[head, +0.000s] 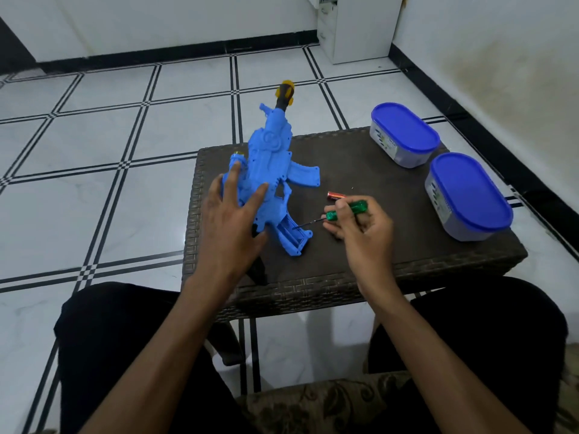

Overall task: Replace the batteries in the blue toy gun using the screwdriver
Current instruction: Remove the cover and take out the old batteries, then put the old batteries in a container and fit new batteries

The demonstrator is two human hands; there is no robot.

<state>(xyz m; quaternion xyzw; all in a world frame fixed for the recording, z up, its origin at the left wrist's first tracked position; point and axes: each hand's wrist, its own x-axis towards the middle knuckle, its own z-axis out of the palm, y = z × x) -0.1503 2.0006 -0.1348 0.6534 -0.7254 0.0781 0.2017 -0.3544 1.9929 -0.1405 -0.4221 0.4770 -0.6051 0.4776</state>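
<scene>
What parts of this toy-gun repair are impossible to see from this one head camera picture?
- Head view: the left hand covers the middle of the blue toy gun.
- The open compartment in the grip: too shadowed to tell whether batteries sit inside.
- The screwdriver tip is too thin to make out; the right hand hides part of its green handle.
- The two blue-lidded containers: lids hide their contents.

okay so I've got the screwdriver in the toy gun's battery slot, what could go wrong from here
1. The left hand only lies flat with straight fingers on the gun, so the gun may slide or twist if the screwdriver pushes hard.
2. The screwdriver tip sits at the open battery slot at a shallow angle; it could slip and scratch the plastic.
3. A loose battery lies on the table right beside the right hand; a nudge might roll it off.
</scene>
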